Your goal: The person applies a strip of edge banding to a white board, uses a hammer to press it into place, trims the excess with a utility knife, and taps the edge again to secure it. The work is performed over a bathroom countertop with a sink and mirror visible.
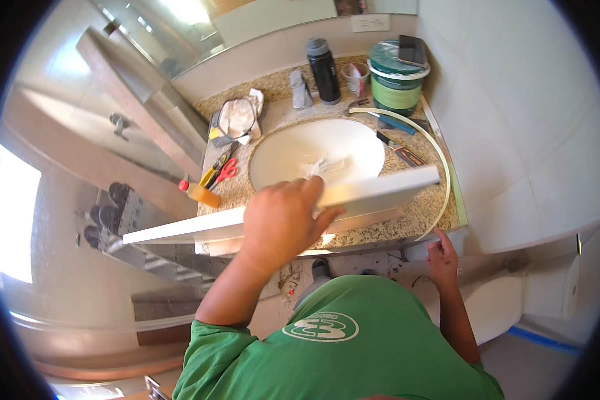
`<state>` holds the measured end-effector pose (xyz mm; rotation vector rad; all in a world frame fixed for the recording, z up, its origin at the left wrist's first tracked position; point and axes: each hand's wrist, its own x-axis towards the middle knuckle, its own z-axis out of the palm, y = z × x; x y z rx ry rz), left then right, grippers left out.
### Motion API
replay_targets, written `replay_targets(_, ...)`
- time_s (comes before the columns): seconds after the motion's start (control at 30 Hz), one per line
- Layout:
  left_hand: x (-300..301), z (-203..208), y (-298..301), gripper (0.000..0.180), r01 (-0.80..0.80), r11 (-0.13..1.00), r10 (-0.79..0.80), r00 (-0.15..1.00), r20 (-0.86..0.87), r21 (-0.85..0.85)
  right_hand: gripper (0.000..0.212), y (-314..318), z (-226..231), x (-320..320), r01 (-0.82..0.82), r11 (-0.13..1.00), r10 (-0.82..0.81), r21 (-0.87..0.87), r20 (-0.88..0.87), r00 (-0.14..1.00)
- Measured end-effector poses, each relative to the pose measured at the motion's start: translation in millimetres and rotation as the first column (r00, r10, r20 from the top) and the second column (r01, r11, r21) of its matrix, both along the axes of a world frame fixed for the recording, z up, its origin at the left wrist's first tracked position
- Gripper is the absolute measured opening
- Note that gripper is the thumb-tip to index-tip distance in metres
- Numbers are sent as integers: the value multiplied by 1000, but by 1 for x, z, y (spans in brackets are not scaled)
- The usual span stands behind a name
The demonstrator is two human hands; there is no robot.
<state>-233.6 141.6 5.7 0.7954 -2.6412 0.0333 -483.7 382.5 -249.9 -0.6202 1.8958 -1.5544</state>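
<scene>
A long white panel (370, 190), seen mostly edge-on, is held at a slant above the front of the counter. My left hand (281, 219) grips it near the middle, fingers over the upper edge and thumb on the side facing me. At the counter's front right, my right hand (443, 259) has its index finger stretched out and the other fingers partly curled, with nothing visible in it. Close to that fingertip is the lower end of a thin cream-coloured strip (445, 163), which curves along the right side of the counter.
Behind the panel lies a white oval sink (273, 148) in a speckled stone counter (417, 143). Red-handled scissors (227, 171) and an orange bottle (200, 194) are at left. A dark bottle (324, 73), a green bucket (397, 87) and a utility knife (407, 155) stand or lie behind and right.
</scene>
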Motion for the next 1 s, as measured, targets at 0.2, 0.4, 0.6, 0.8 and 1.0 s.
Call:
replay_targets(0.2,19,-9,41,37,8,999,-8,1000,-14,-31,29,-17,7,-12,-26,999,27,45,-21,999)
replay_targets(0.4,25,-14,47,36,25,999,-25,1000,8,-34,20,-28,4,-10,-77,994,77,76,7,997)
replay_targets(0.6,20,-13,38,36,18,1000,-19,999,-43,-14,37,-22,0,-2,-107,993,107,47,9,994)
replay_targets(0.8,11,-8,21,41,-10,1000,10,999,-43,-18,45,-7,2,5,-82,996,82,43,3,997)
replay_targets(1.0,-6,-4,3,49,-33,994,30,999,-35,-102,38,-11,32,11,-17,998,19,-66,20,1000)
